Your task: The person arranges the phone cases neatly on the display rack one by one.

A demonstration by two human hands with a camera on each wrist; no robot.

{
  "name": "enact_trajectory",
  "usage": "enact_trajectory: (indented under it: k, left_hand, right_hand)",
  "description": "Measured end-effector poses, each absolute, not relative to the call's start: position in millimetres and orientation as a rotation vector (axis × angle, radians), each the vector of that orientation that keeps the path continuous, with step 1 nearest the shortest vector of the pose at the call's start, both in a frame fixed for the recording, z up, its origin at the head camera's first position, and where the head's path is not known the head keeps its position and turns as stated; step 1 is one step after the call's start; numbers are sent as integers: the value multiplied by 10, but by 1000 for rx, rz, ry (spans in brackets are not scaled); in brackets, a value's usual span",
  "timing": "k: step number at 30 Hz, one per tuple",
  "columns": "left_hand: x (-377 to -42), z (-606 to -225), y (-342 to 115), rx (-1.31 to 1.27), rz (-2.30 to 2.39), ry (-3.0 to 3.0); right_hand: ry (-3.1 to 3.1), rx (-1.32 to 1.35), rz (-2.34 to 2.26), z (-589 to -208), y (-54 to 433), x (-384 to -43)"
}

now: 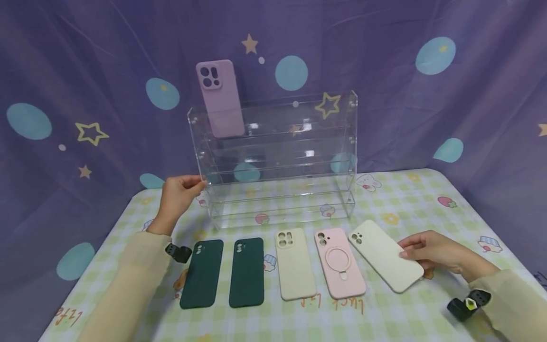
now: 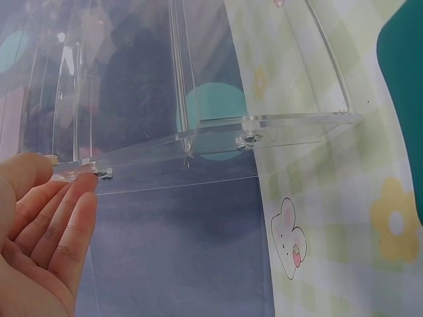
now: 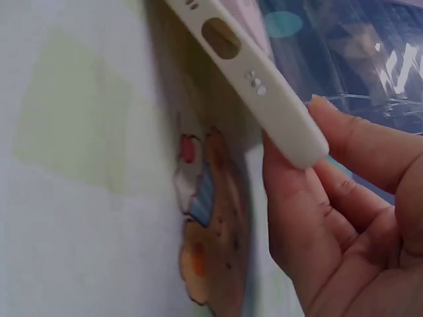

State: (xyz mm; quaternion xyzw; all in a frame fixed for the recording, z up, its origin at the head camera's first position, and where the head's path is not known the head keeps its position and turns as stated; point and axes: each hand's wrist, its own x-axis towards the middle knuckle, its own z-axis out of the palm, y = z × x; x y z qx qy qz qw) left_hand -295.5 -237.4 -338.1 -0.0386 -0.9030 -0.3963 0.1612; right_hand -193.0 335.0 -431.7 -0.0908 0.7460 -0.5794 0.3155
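Observation:
On the left, my left hand (image 1: 176, 202) pinches the side edge of a clear acrylic display rack (image 1: 353, 142) between thumb and fingers; the left wrist view shows the rack's side panel (image 2: 218, 135) with metal screws. My right hand (image 1: 440, 251) holds a cream-white phone case (image 1: 382, 256) by its right long side, thumb on top and fingers underneath. That case is tilted up off the table at the held side, and its bottom edge (image 3: 264, 92) with the port cutout shows in the right wrist view. A lilac phone case (image 1: 222, 99) stands in the rack's top tier at the left.
In a row before the rack lie two dark green phone cases (image 1: 202, 274) (image 1: 247, 273), a cream phone case (image 1: 296, 266) and a pink phone case (image 1: 345, 280) with a ring. A checked cloth covers the table (image 1: 427, 199). Behind hangs a purple patterned curtain (image 1: 384, 95).

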Motion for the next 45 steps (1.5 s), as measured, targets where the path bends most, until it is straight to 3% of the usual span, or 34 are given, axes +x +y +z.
enact_trajectory:
  k: [12, 28, 45]
  left_hand:
    - [-2963, -3405, -2377, -116, -1135, -2574]
    - [-2962, -3389, -2367, -113, -1141, -2575]
    - [-2977, -3417, -2382, -124, -1148, -2555]
  right_hand:
    - [2130, -240, -1591, -4097, 3321, -1895]
    - [2336, -330, -1857, -3900, 2574, -1936]
    - [2236, -420, -2205, -3824, 2022, -2194]
